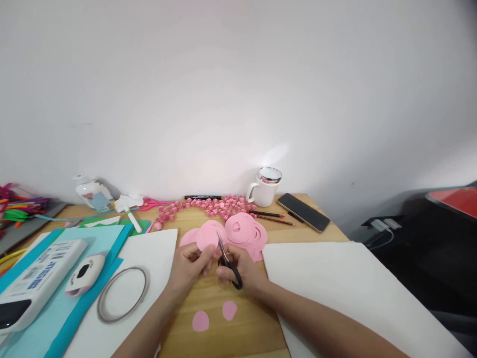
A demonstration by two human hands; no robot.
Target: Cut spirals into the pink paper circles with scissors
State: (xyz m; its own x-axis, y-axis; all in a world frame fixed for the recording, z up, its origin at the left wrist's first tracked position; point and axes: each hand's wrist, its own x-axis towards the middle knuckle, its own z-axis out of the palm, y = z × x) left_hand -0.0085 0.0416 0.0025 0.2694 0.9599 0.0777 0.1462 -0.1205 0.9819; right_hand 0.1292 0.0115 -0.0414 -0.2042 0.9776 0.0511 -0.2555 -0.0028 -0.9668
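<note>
My left hand [194, 259] pinches the lower edge of a round pink paper piece [207, 234], holding it up above the wooden table. My right hand [240, 268] grips black-handled scissors [235, 276], whose blades point up and lie against the right part of the pink piece. Behind both hands is a pile of pink paper rounds [244, 231], some with cut-out openings. Two small pink pieces, one round [200, 321] and one more uneven [229, 310], lie flat on the table nearer to me.
Many small pink paper rolls [203, 205] lie near the wall. A white mug [264, 188], a phone [303, 212] and pencils [276, 220] are at the back right. White sheets [335, 288] flank the hands. A tape roll [122, 294] lies left.
</note>
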